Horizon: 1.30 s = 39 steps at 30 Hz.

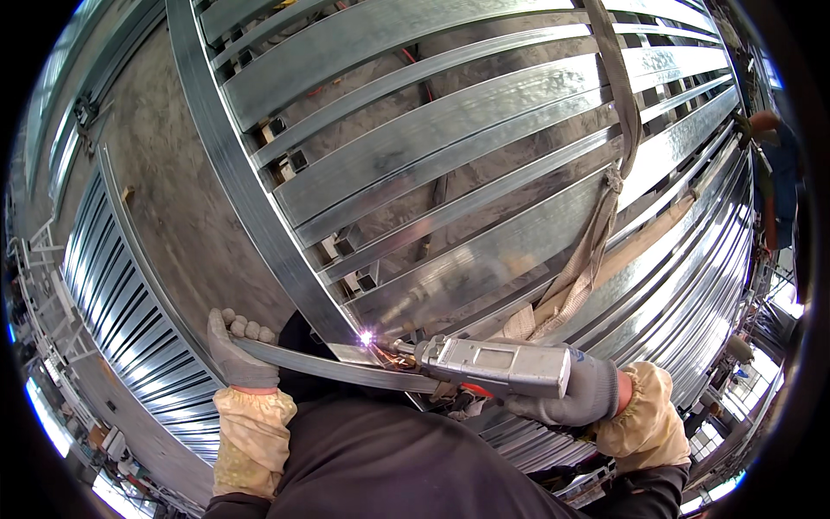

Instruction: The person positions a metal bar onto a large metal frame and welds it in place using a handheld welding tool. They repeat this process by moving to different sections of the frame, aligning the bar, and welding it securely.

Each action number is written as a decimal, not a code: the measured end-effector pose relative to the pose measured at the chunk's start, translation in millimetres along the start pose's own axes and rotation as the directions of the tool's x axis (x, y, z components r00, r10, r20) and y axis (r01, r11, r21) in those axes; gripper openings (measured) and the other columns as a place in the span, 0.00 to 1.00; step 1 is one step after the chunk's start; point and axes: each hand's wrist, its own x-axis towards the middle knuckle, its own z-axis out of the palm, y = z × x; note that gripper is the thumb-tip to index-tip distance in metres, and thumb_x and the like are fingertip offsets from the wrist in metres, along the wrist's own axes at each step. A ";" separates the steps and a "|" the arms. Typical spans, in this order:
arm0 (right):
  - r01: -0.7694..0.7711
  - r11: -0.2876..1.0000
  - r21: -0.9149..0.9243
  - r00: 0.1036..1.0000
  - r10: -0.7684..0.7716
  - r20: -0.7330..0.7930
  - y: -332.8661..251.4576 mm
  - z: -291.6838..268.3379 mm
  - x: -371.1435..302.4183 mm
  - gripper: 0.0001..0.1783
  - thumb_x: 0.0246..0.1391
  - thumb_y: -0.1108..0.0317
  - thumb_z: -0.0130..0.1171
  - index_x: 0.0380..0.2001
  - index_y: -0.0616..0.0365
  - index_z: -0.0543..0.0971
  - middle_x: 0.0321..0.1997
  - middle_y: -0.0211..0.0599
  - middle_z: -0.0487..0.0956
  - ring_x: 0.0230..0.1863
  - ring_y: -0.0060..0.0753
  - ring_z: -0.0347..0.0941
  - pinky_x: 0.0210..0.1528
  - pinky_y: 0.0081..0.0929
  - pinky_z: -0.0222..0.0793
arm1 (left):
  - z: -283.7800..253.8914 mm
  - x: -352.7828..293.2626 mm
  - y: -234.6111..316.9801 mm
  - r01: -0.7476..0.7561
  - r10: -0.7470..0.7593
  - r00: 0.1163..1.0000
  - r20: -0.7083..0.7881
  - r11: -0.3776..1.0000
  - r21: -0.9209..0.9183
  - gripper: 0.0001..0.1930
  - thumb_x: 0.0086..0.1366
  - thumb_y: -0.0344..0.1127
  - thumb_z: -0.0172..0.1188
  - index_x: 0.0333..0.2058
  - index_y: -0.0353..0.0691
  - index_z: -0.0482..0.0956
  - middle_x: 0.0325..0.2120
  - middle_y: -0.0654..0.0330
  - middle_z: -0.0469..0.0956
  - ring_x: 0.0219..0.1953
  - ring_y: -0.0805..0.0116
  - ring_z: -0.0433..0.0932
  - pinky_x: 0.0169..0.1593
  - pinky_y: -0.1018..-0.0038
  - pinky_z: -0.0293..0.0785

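My right hand (566, 398), in a grey glove, is wrapped round a silver handheld welding gun (497, 365). The gun's nozzle points left at a bright purple-white spot with orange sparks, at the near corner of a galvanized steel frame (226, 151). In front of me lies a narrow metal bar (337, 367), running from the weld area toward the left. Its left end is in my left hand (242, 350), also gloved, with the fingers curled over it. Tan sleeve covers show at both wrists. The underside of the gun's grip is hidden by my hand.
Wide and narrow steel slats (450, 112) span the frame. A webbing strap (616, 95) hangs across them at the right. More stacked metal profiles (692, 298) lie right, and a slatted panel (130, 303) rests at the left on the concrete floor (177, 173). Another person (774, 186) stands far right.
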 end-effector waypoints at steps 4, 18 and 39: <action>-0.088 0.994 0.059 0.996 0.086 0.039 6.1 -4.5 -3.3 0.38 0.53 0.73 0.56 0.70 0.65 0.66 0.62 0.51 0.78 0.58 0.40 0.79 0.62 0.31 0.72 | -3.0 1.0 -0.2 -0.004 0.004 1.000 -0.004 1.000 0.004 0.15 0.77 0.48 0.53 0.35 0.46 0.80 0.18 0.71 0.75 0.16 0.75 0.65 0.21 0.72 0.61; -0.153 0.988 0.011 0.984 0.152 0.093 4.2 -16.4 0.8 0.38 0.56 0.70 0.57 0.71 0.64 0.64 0.58 0.48 0.82 0.56 0.35 0.80 0.60 0.29 0.73 | -2.1 1.2 -1.5 -0.021 0.021 1.000 -0.011 1.000 0.001 0.15 0.78 0.47 0.52 0.36 0.45 0.80 0.19 0.70 0.76 0.15 0.75 0.65 0.21 0.73 0.59; -0.076 0.996 0.043 0.992 0.071 0.103 6.6 -18.8 -3.9 0.38 0.57 0.62 0.61 0.69 0.64 0.67 0.58 0.52 0.81 0.57 0.45 0.80 0.60 0.34 0.73 | -10.8 4.3 -0.3 -0.014 0.014 0.997 0.076 1.000 -0.001 0.16 0.78 0.46 0.50 0.38 0.44 0.80 0.20 0.68 0.78 0.16 0.73 0.68 0.22 0.72 0.62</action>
